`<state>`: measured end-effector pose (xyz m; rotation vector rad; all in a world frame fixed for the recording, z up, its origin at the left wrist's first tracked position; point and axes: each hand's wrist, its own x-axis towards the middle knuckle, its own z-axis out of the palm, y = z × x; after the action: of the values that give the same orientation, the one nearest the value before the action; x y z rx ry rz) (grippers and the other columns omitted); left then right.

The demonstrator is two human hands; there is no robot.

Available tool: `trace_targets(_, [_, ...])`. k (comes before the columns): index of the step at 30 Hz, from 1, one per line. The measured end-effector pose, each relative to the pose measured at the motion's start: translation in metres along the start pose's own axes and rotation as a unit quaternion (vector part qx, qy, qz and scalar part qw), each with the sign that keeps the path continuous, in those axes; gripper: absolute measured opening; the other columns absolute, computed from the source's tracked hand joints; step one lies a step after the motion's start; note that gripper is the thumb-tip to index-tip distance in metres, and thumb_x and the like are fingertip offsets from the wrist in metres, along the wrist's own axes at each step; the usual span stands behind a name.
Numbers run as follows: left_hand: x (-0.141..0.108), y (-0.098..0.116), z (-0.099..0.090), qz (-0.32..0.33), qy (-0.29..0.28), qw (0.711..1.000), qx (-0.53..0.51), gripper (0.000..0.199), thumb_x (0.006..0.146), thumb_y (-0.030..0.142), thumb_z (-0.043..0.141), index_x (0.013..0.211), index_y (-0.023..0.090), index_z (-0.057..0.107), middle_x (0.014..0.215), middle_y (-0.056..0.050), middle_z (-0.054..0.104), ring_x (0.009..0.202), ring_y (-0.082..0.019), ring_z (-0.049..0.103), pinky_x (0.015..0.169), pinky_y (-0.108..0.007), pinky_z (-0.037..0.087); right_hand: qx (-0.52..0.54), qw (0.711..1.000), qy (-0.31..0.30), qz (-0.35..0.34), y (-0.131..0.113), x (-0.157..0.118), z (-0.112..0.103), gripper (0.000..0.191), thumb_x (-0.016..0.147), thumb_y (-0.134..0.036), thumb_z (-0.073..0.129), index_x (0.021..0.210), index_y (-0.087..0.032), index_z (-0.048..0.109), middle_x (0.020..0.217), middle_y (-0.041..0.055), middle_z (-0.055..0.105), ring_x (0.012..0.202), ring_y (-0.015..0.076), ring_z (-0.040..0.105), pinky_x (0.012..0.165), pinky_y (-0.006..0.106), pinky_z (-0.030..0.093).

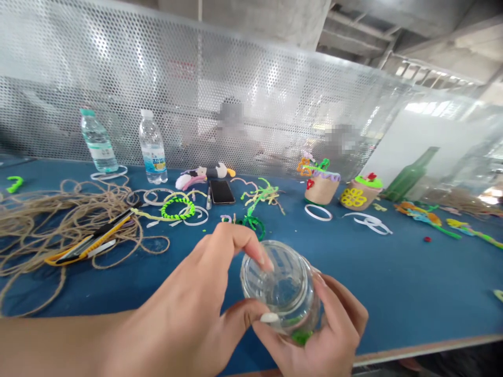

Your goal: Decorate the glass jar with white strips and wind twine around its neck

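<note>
A clear glass jar (285, 293) is tilted toward me above the front of the blue table, its round mouth facing up. My right hand (334, 324) wraps around the jar's side and lower part from the right. At the rim, my left hand (204, 293) has its bent index finger over the mouth and its thumb against the outside edge. Something bright green (302, 336) shows at the jar's lower end; I cannot tell whether it is inside or outside. Just beyond the jar lies a dark green fuzzy ring (255, 226).
Twine (78, 209) and a yellow utility knife (94, 241) lie left. Water bottles (153, 152), a phone (222, 191) and pipe-cleaner pieces (263, 193) sit farther back. Decorated pots (322, 188) and a green glass bottle (412, 173) stand right, before a perforated metal screen (255, 78).
</note>
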<state>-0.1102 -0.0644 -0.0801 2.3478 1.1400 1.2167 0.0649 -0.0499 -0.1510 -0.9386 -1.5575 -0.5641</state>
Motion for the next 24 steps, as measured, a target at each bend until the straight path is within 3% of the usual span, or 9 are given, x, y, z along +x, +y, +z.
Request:
trace_targets(4, [0.007, 0.003, -0.009, -0.006, -0.042, 0.999, -0.004, 0.042, 0.078, 0.006, 0.061, 0.106, 0.026, 0.039, 0.101, 0.003, 0.056, 0.094, -0.013, 0.058, 0.081, -0.023, 0.048, 0.011, 1.000, 0.007, -0.013, -0.002, 0.002, 0.000, 0.059, 0.071, -0.039, 0.077, 0.118, -0.012, 0.052, 0.100, 0.0112, 0.051, 0.095, 0.0236, 0.058, 0.067, 0.034, 0.061])
trace_targets(7, [0.007, 0.005, -0.010, 0.014, -0.080, 0.997, 0.008, 0.040, 0.078, 0.001, 0.054, 0.106, 0.026, 0.042, 0.103, 0.003, 0.057, 0.094, -0.011, 0.059, 0.082, -0.020, 0.047, 0.020, 1.000, 0.008, -0.011, -0.002, 0.000, 0.002, 0.056, 0.073, -0.035, 0.075, 0.117, -0.010, 0.052, 0.102, 0.0118, 0.052, 0.096, 0.0235, 0.060, 0.068, 0.034, 0.061])
trace_targets(12, [0.000, 0.007, -0.005, 0.049, -0.062, 0.997, 0.024, 0.028, 0.072, -0.002, 0.042, 0.086, 0.022, 0.039, 0.075, 0.005, 0.051, 0.061, -0.008, 0.050, 0.054, -0.016, 0.041, 0.019, 0.999, 0.012, -0.024, -0.003, -0.004, 0.005, 0.059, 0.067, -0.035, 0.081, 0.113, -0.012, 0.054, 0.105, 0.0113, 0.055, 0.095, 0.0247, 0.063, 0.070, 0.037, 0.061])
trace_targets(15, [-0.002, 0.007, -0.005, 0.011, -0.046, 0.997, 0.053, 0.024, 0.074, -0.001, 0.037, 0.081, 0.022, 0.036, 0.072, 0.005, 0.049, 0.058, -0.008, 0.048, 0.053, -0.018, 0.040, 0.008, 1.000, -0.005, -0.023, -0.004, -0.004, 0.005, 0.055, 0.067, -0.036, 0.081, 0.111, -0.012, 0.056, 0.106, 0.0113, 0.056, 0.095, 0.0246, 0.063, 0.070, 0.037, 0.061])
trace_targets(20, [0.004, 0.004, -0.010, -0.056, -0.116, 0.992, 0.009, 0.027, 0.068, -0.002, 0.045, 0.079, 0.021, 0.038, 0.074, 0.006, 0.053, 0.065, -0.009, 0.054, 0.058, -0.018, 0.042, 0.026, 0.999, 0.004, -0.037, -0.003, -0.001, 0.005, 0.056, 0.068, -0.033, 0.080, 0.112, -0.010, 0.054, 0.106, 0.0120, 0.053, 0.098, 0.0247, 0.063, 0.072, 0.036, 0.062])
trace_targets(24, [0.007, 0.007, -0.011, -0.086, -0.115, 0.989, -0.012, 0.027, 0.067, -0.003, 0.047, 0.076, 0.020, 0.038, 0.072, 0.007, 0.054, 0.063, -0.009, 0.053, 0.056, -0.018, 0.041, 0.039, 0.998, 0.004, -0.050, -0.003, -0.001, 0.005, 0.056, 0.069, -0.030, 0.080, 0.114, -0.008, 0.054, 0.107, 0.0131, 0.051, 0.100, 0.0253, 0.062, 0.074, 0.037, 0.062])
